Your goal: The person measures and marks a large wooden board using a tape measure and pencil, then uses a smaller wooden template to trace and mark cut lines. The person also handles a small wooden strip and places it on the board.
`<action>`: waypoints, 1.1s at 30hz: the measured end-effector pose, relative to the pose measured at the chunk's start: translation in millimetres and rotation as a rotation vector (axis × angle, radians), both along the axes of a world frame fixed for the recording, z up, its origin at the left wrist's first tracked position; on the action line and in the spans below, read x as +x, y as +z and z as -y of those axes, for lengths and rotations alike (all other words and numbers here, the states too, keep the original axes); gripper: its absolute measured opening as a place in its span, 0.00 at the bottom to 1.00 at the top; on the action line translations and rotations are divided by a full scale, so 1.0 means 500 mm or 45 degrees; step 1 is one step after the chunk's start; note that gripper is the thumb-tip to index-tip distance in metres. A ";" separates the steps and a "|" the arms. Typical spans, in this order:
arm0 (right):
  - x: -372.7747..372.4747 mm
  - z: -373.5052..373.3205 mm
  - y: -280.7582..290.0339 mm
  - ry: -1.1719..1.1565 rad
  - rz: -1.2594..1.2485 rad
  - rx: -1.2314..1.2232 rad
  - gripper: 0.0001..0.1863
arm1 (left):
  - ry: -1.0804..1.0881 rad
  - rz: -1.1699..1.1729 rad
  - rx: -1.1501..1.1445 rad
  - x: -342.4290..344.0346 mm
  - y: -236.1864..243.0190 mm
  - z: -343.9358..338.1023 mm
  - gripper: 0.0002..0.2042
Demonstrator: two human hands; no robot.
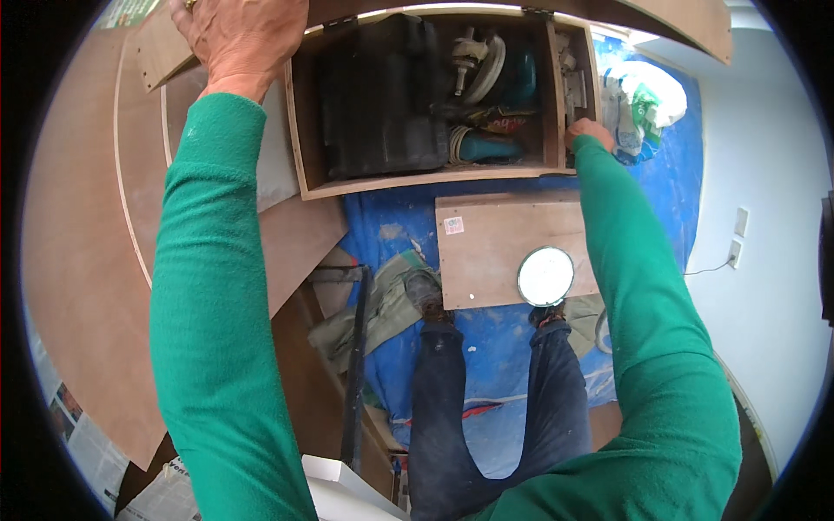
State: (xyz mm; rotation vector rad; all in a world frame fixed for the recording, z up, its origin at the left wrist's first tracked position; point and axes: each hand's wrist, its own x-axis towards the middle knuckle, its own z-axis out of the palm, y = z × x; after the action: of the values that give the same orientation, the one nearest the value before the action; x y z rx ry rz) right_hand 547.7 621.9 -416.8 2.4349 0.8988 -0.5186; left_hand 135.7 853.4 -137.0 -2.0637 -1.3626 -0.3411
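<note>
My left hand [248, 39] is at the raised wooden lid [673, 19], closed on its edge; some of its fingers run out of the picture. Below the lid stands an open wooden toolbox [382, 184]. My right hand [591, 133] reaches into its narrow right compartment [573, 65], fingers curled and partly hidden, so what they hold cannot be seen. Small metal pieces lie in that compartment. In the large one sit a black case [378, 100], a pale curved tool part [486, 69] and a teal power tool [488, 148] with a coiled cord.
Between the toolbox and my feet lies a wooden panel [512, 234] with a round white lid [546, 276] on it. A blue sheet [391, 226] covers the floor. A plastic bag [643, 100] stands right of the toolbox. Wooden boards [78, 217] lean at left.
</note>
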 end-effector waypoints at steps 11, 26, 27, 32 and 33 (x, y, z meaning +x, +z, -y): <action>0.019 -0.004 -0.028 -0.011 -0.047 -0.009 0.21 | -0.195 0.384 0.010 -0.028 -0.035 -0.070 0.32; 0.022 0.000 -0.049 -0.073 0.010 -0.046 0.20 | -0.189 0.409 0.009 -0.018 -0.026 -0.115 0.33; 0.016 -0.004 -0.048 -0.049 -0.025 -0.057 0.20 | -0.188 0.390 0.030 -0.022 -0.023 -0.110 0.32; 0.019 -0.016 -0.029 -0.091 -0.078 -0.144 0.20 | -0.240 0.461 -0.023 -0.004 -0.018 -0.107 0.32; 0.014 -0.019 -0.028 -0.093 -0.070 -0.129 0.20 | -0.243 0.467 -0.028 -0.010 -0.013 -0.110 0.32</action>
State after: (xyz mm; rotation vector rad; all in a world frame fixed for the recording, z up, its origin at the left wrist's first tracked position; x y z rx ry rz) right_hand 554.9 631.2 -430.7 2.3790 0.7885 -0.6441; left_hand 130.5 908.6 -143.4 -2.2312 -1.3776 -0.8243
